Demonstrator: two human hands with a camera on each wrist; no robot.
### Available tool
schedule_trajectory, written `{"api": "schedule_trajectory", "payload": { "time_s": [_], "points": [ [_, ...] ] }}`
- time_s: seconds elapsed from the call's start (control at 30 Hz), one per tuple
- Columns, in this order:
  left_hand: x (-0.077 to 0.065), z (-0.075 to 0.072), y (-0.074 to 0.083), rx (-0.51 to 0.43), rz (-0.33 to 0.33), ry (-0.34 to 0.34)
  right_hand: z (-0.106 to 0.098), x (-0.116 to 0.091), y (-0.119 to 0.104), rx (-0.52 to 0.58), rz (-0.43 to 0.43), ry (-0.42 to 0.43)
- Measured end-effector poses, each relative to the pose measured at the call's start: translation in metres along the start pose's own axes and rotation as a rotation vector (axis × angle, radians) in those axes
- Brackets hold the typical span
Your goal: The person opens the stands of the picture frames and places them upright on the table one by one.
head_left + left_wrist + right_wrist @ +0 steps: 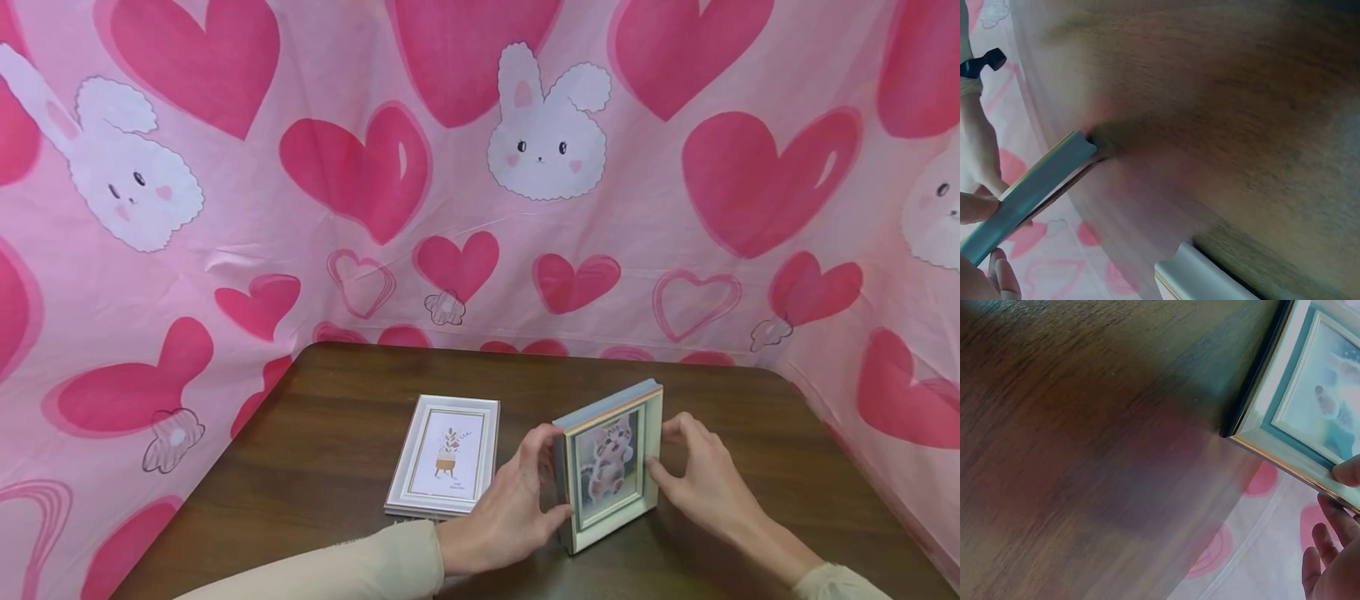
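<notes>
A picture frame (pixel 609 462) with a kitten picture stands upright on the table, turned at an angle. My left hand (pixel 510 508) grips its left edge, thumb at the front and fingers toward the top corner. On the opposite edge, my right hand (pixel 708 483) pinches the frame, its thumb on the front border and fingers behind. From the left wrist, the frame's grey side (pixel 1035 190) appears, with a thin brown strip angling off beside it. The right wrist view catches a lower corner of the frame (pixel 1257 428) near the tabletop.
A white picture frame (pixel 442 454) with a potted-plant print lies flat, face up, left of the kitten frame and close to my left wrist. Both are on a dark brown wooden table (pixel 300 500). Pink cloth (pixel 465 208) with hearts and rabbits hangs behind and at the sides.
</notes>
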State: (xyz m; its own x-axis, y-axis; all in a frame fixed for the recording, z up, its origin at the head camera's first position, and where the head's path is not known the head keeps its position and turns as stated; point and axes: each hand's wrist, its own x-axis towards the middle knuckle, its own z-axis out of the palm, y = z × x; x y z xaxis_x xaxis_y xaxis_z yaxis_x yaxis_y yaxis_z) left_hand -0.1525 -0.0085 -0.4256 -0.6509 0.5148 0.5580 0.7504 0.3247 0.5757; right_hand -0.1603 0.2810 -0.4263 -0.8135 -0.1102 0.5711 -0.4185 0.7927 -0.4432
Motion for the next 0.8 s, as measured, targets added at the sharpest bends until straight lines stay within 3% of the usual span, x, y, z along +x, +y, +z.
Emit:
{"api": "schedule_trajectory", "payload": {
  "time_s": [0.4, 0.63, 0.8],
  "points": [
    [-0.0021, 0.0021, 0.0023, 0.015, 0.042, -0.014, 0.0011, 0.0003, 0.0017, 0.004, -0.011, 0.007],
    [-0.0023, -0.0001, 0.0032, 0.093, 0.172, 0.040, 0.0021, -0.0006, 0.0045, 0.001, -0.025, 0.016],
    [0.0012, -0.0070, 0.0002, -0.004, 0.218, 0.068, 0.0017, -0.0001, 0.0046, -0.002, -0.021, 0.009]
  ]
}}
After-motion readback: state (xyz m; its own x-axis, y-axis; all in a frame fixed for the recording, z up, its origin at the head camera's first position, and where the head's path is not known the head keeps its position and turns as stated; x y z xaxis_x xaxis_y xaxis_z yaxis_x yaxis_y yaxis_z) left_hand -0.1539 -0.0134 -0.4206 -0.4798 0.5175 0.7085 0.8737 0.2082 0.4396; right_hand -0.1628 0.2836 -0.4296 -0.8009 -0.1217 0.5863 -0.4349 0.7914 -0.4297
